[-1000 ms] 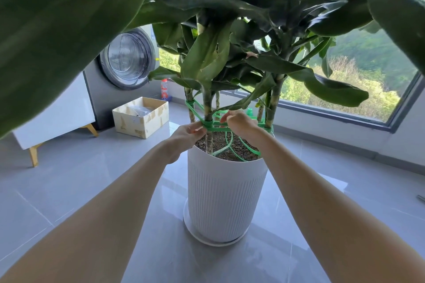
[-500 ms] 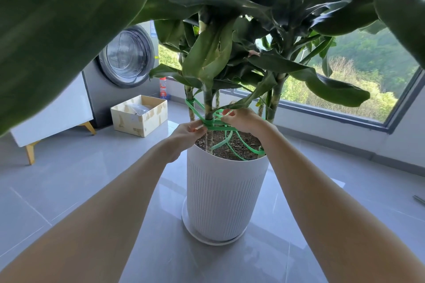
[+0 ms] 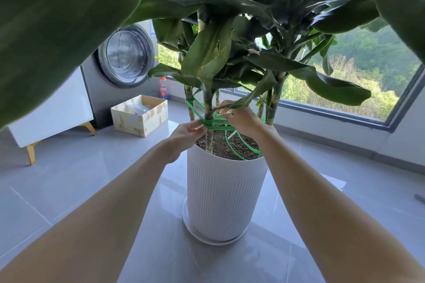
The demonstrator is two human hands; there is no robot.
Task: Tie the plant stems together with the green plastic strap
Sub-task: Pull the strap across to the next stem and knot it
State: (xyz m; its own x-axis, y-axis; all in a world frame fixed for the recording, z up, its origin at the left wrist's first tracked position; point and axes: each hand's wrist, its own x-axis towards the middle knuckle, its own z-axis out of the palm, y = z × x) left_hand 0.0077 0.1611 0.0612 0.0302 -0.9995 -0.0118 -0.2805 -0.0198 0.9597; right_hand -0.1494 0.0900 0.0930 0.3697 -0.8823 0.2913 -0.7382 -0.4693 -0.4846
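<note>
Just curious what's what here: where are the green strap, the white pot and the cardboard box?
green strap (image 3: 194, 110), head view, taut stretch between two stems
white pot (image 3: 220, 195), head view, ribbed wall
cardboard box (image 3: 127, 120), head view, front wall

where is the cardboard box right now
In the head view, the cardboard box sits on the floor left of the white pot, just in front of the washing machine.

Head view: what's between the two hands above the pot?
The front plant stem, green strap wrapped round it; left hand and right hand each hold the strap either side. Head view shows it.
</note>
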